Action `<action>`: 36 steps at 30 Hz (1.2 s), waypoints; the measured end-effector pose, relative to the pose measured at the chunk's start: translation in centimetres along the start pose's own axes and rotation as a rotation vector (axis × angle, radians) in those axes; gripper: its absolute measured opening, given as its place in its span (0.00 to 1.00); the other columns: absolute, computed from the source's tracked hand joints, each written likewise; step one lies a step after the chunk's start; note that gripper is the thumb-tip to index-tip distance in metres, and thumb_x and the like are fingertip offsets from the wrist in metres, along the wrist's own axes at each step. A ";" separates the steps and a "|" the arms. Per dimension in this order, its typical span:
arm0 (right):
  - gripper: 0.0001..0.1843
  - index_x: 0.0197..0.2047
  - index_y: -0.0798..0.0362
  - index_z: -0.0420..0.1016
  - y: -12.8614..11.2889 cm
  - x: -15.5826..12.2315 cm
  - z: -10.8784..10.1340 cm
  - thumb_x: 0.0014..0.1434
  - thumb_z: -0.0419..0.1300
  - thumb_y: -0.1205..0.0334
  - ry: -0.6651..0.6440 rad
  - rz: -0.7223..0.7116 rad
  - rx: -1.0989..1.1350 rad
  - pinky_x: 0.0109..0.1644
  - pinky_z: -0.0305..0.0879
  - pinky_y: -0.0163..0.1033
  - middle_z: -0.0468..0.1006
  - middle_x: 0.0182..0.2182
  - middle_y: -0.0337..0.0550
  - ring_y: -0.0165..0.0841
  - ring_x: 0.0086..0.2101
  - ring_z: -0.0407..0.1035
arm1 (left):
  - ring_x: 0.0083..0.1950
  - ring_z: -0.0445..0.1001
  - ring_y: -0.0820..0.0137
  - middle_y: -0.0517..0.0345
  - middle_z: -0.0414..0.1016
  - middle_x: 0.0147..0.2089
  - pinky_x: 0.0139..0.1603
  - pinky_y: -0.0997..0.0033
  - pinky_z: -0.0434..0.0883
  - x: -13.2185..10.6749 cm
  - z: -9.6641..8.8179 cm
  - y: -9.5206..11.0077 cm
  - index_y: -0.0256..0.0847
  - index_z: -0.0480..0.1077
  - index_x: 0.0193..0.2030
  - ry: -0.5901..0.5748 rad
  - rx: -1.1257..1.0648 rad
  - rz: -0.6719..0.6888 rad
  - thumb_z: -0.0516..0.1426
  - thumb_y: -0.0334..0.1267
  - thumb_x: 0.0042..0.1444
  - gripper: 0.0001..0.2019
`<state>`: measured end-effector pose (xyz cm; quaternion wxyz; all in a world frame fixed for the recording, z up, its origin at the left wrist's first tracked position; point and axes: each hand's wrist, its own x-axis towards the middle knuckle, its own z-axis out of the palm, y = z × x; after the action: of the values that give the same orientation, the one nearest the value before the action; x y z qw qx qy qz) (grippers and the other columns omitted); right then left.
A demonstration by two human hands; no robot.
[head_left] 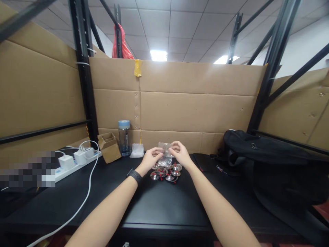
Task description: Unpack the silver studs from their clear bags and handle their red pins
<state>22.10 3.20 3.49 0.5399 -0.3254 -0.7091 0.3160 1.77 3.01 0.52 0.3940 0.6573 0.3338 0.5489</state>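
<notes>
Clear plastic bag [166, 149] standing between 2 hands at a black table

A person's left hand [152, 158] and right hand [180, 154] are holding the clear plastic bag by its 2 opposite sides, each grip narrow, with the fingers and thumb pinching the film. The bag is sitting at the middle of the table [164, 206], its lower end reaching the far side of a pile of shiny metal discs [167, 173] with red pieces showing among them; whether bag and pile are touching, one cannot tell. A dark wristwatch [134, 177] is circling the left wrist. Behind the left hand, a small white packet [137, 151], a blue-lidded bottle [124, 140] and an open cardboard box [109, 148] are standing in a row. Farther left, a white power strip [77, 166] is carrying plugs and cables. At right, a large black backpack [280, 161] is resting on the table, while a cardboard panel [185, 109] is rising behind.
</notes>
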 end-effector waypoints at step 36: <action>0.32 0.60 0.53 0.74 -0.9 -0.7 -1.0 0.50 0.67 0.63 -0.235 0.121 0.100 0.44 0.73 0.43 0.83 0.40 0.45 0.33 0.32 0.75 | 0.33 0.75 0.71 0.47 0.78 0.50 0.35 0.70 0.73 -0.1 -0.9 0.9 0.41 0.59 0.71 -0.157 0.138 0.131 0.61 0.40 0.58 0.34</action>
<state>23.06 2.22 4.00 0.4484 -0.3011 -0.7300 0.4188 0.92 2.67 1.31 0.3361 0.7441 0.2954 0.4961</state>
